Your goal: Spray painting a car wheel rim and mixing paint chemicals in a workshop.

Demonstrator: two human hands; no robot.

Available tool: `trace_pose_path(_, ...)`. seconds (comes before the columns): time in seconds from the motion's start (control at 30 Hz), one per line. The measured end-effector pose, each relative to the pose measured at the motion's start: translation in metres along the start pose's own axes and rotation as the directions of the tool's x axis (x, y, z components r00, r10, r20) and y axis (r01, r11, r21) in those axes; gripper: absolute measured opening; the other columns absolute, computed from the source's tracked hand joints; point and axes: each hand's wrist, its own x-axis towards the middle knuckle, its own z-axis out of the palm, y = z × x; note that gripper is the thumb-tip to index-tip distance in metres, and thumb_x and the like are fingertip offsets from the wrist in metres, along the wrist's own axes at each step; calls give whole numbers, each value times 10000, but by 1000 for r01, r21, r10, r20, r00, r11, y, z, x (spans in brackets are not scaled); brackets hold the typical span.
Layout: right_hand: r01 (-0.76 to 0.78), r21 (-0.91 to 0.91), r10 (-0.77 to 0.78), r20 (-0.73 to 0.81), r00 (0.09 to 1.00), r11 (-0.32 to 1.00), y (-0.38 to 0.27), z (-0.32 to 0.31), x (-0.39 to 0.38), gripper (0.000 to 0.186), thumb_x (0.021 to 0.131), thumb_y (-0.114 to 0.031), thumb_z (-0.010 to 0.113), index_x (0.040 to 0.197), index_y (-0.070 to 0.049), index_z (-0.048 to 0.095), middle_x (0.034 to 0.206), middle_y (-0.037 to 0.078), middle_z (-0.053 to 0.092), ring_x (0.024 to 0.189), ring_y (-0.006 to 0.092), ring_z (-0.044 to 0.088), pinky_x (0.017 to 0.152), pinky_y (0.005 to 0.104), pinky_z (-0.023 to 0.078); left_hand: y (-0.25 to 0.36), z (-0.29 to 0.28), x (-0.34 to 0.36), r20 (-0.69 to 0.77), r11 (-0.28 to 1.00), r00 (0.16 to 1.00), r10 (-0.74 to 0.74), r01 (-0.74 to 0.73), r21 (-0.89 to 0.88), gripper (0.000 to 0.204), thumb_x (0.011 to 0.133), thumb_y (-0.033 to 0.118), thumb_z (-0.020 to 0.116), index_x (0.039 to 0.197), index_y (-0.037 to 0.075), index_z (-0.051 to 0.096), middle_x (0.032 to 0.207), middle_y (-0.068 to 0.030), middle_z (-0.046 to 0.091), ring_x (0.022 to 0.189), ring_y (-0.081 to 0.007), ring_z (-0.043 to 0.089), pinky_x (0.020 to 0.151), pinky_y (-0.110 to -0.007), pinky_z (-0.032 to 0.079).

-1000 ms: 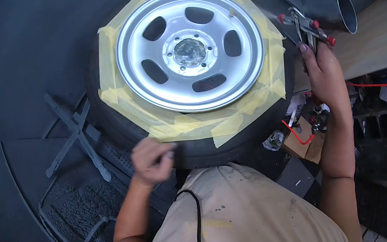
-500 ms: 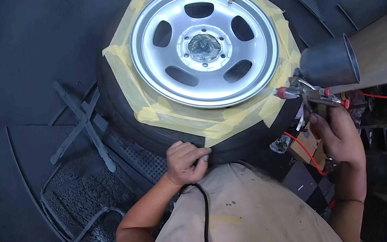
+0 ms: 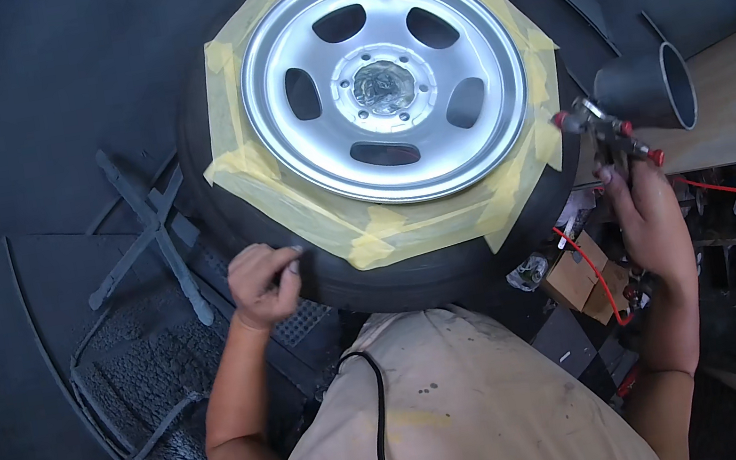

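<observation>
A silver wheel rim [image 3: 479, 147] with oval openings lies face up, its tire [image 3: 378, 295] covered around the rim by yellow masking tape [image 3: 289, 208]. Crumpled clear film fills the center bore. At the tire's lower left edge, my left hand [image 3: 264, 285] is closed with fingers curled in and the thumb forward; nothing shows inside it, and whether it touches the rubber is hard to tell. My right hand [image 3: 651, 211] grips a spray gun [image 3: 602, 130] beside the tire's right edge. The gun carries a grey metal cup [image 3: 642, 89] and its nozzle points left toward the wheel.
A red air hose [image 3: 597, 281] runs below my right hand. Cardboard boxes [image 3: 580, 279] and a cluttered shelf [image 3: 726, 272] stand at the lower right. To the left are a dark cross-shaped stand [image 3: 154, 229] and dark, coated panels. A black cord [image 3: 382, 418] hangs down my shirt.
The wheel has turned counterclockwise, its valve shifting left. My left hand has moved left and away along the tire's edge. My right hand has drawn the spray gun right and slightly away.
</observation>
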Motion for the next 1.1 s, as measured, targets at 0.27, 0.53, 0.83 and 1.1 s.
trace_pose_path(0.27,-126,296,82,158,984,947,-80,2,28,199,994,-141,565,999,57,586,856,163,637,729,274,574,687,398,469,-4,-5,9,126,992,987,103,-111,59,159,658,49,652,801,72,716,587,-1,537,460,-201,416,511,-291,349)
trace_pose_path(0.53,-76,161,97,-129,987,984,-108,23,76,187,988,-133,565,1000,50,601,852,158,638,727,255,572,686,389,468,-5,-5,22,178,887,982,63,27,-461,200,658,11,640,837,40,723,570,-22,532,452,-193,415,486,-300,359)
trace_pose_path(0.83,-235,227,189,207,960,945,-141,5,74,209,998,-123,544,1076,61,605,865,155,640,717,245,564,678,380,466,-81,-135,95,44,991,995,94,-97,92,197,652,5,639,832,11,719,582,-53,549,461,-207,425,500,-303,385)
trace_pose_path(1.1,-102,349,130,-56,990,932,-216,-7,103,193,986,-106,554,1064,58,619,828,126,626,688,223,538,643,365,455,-67,-152,110,107,990,986,126,-132,56,196,660,18,646,841,37,719,594,-29,554,463,-197,422,513,-296,372)
